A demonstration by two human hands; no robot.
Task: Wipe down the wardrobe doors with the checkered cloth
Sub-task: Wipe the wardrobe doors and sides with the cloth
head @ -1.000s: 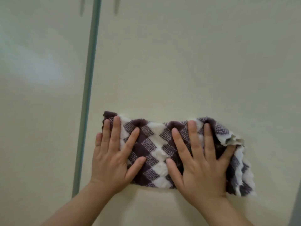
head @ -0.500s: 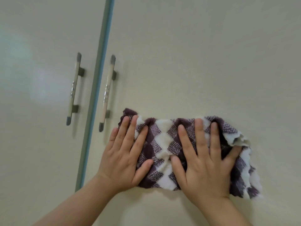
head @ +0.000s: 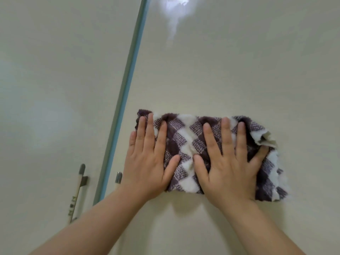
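A purple-and-white checkered cloth (head: 185, 137), folded into a wide band, lies flat against the cream right wardrobe door (head: 230, 70). My left hand (head: 147, 162) presses its left end with fingers spread, palm flat. My right hand (head: 226, 166) presses its middle and right part the same way, the little finger tucked under a loose fold. The cloth's right end hangs rumpled past my right hand.
A grey-blue gap (head: 125, 89) runs diagonally between the right door and the left door (head: 55, 89). Two bar handles sit low left: one (head: 77, 190) on the left door, one (head: 118, 178) partly behind my left wrist. A bright light glare (head: 174, 8) shows near the top.
Both hands slid the cloth upward along the right door. The handles, above the hands a second ago and level with them half a second ago, now sit below.
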